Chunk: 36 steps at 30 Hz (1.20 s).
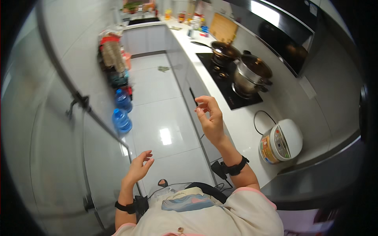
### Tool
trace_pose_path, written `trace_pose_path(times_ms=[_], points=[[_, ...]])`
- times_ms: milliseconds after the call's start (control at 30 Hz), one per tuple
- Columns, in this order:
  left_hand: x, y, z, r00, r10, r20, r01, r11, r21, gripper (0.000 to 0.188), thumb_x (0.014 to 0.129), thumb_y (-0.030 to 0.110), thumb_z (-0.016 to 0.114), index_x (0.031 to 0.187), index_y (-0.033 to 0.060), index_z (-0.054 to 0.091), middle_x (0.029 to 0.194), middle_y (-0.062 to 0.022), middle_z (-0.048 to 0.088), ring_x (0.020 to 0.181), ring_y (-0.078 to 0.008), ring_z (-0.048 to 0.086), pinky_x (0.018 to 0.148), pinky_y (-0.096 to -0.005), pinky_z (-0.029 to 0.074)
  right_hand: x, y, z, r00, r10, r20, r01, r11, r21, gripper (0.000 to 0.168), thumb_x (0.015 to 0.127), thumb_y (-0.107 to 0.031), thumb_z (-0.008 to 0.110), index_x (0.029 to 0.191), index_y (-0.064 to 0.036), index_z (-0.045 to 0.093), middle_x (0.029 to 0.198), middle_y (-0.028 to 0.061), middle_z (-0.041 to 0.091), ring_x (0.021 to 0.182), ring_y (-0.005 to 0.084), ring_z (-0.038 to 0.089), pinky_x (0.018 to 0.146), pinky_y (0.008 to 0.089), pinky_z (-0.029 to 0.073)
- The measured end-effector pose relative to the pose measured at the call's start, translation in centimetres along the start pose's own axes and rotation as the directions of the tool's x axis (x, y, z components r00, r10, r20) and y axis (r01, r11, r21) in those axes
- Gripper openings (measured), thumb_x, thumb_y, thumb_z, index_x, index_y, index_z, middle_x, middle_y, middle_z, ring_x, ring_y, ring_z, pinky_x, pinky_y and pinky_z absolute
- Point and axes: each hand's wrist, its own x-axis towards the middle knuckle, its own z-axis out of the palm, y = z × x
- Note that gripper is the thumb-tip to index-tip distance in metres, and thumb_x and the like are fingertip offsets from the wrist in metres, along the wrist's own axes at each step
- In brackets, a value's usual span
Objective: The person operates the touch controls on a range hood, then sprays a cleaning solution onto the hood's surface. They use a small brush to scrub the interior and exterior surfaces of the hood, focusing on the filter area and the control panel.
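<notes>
My left hand (138,166) hangs over the tiled floor near the glass door, holding nothing, its thumb and fingers apart. Raised beside the counter edge is my right hand (210,119), fingers curled with a gap between thumb and forefinger and nothing in it. Beyond it, a black gas hob (220,84) is set into the white countertop (245,129). On the hob's near burner stands a lidded steel steamer pot (248,77); a lidded frying pan (221,54) occupies the far one. A white rice cooker (283,143) with a control panel sits on the counter to the right.
A framed glass door (56,141) stands along the left. Two blue water jugs (121,121) are on the floor by the left wall, near piled bags (113,56). A cloth (163,68) lies on the floor. Farther off are a wooden cutting board (223,28), bottles and a sink (143,20).
</notes>
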Motion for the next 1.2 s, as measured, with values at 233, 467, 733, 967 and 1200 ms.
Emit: trace_pose_path(times_ms=[233,467,733,967,1200], points=[[17.6,0.2,-2.4,0.955,0.069,0.289,-0.086,0.995,0.045,0.040,0.088,0.019,0.057,0.122,0.0000,0.049,0.112,-0.0161,0.061,0.102,-0.0247,0.060,0.083,-0.0329,0.047,5.6,10.0,-2.0,0.963,0.253,-0.087,-0.267,0.932,-0.243,0.018,0.080,-0.003,0.055,0.097,-0.001,0.058,0.093,0.0093,0.057,0.076,0.0178,0.057,0.069,0.0298,0.045],[34.0,3.3,-2.9,0.926,0.043,0.376,-0.093,0.989,0.115,0.041,0.089,0.019,0.056,0.122,-0.0041,0.048,0.113,-0.0190,0.060,0.103,-0.0269,0.059,0.087,-0.0346,0.046,13.6,24.0,-3.7,0.931,0.349,-0.104,-0.365,0.893,-0.265,0.017,0.082,-0.005,0.055,0.097,0.000,0.060,0.093,0.0083,0.061,0.076,0.0139,0.058,0.066,0.0251,0.046],[50.4,5.7,-4.9,0.956,0.103,0.275,-0.142,0.982,0.127,0.043,0.088,0.023,0.057,0.122,-0.0025,0.049,0.112,-0.0190,0.060,0.101,-0.0281,0.060,0.084,-0.0357,0.047,26.6,30.1,-3.2,0.931,0.361,-0.050,-0.362,0.903,-0.233,0.015,0.083,-0.004,0.053,0.095,-0.001,0.061,0.091,0.0070,0.062,0.077,0.0145,0.059,0.068,0.0254,0.046],[65.6,3.7,-6.8,0.961,0.065,0.270,-0.077,0.996,0.035,0.044,0.087,0.024,0.059,0.121,-0.0017,0.050,0.117,-0.0188,0.057,0.105,-0.0286,0.058,0.086,-0.0366,0.046,36.4,33.8,1.3,0.936,0.346,-0.059,-0.351,0.918,-0.182,0.014,0.083,-0.006,0.054,0.094,0.000,0.060,0.089,0.0109,0.063,0.078,0.0180,0.060,0.068,0.0281,0.046],[82.0,3.3,-13.1,0.940,0.228,0.256,-0.226,0.973,-0.039,0.045,0.085,0.023,0.061,0.122,-0.0003,0.050,0.121,-0.0178,0.053,0.105,-0.0283,0.057,0.084,-0.0367,0.047,50.8,40.9,13.0,0.955,0.292,-0.052,-0.296,0.931,-0.212,0.016,0.083,-0.003,0.055,0.097,0.000,0.060,0.091,0.0064,0.061,0.078,0.0123,0.057,0.069,0.0254,0.043]])
